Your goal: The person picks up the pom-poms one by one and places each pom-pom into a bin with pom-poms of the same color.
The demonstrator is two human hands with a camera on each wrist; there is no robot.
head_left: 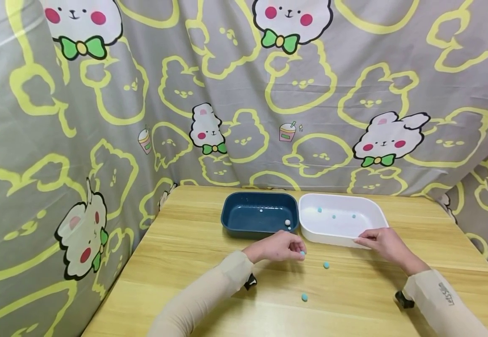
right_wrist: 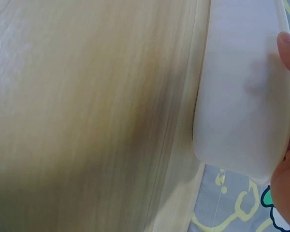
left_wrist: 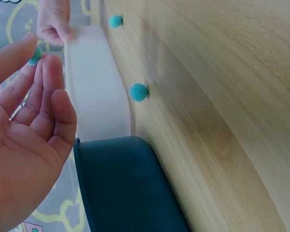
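My left hand (head_left: 280,246) is raised just in front of the gap between two basins, pinching a small teal ball (left_wrist: 35,56) between thumb and fingertips. My right hand (head_left: 383,242) grips the rim of the white basin (head_left: 332,239) at its near right corner, thumb on the outer wall. Inside that basin lie three small teal balls, one of them a teal ball (head_left: 319,210) at the left. The dark blue basin (head_left: 244,233) stands against its left side, holding a few pale balls, the largest a white ball (head_left: 287,223).
On the wooden table (head_left: 176,262), one loose teal ball (head_left: 326,265) lies in front of the white basin and another teal ball (head_left: 304,297) sits closer to me. A patterned grey curtain (head_left: 235,93) hangs behind the table and along its left side.
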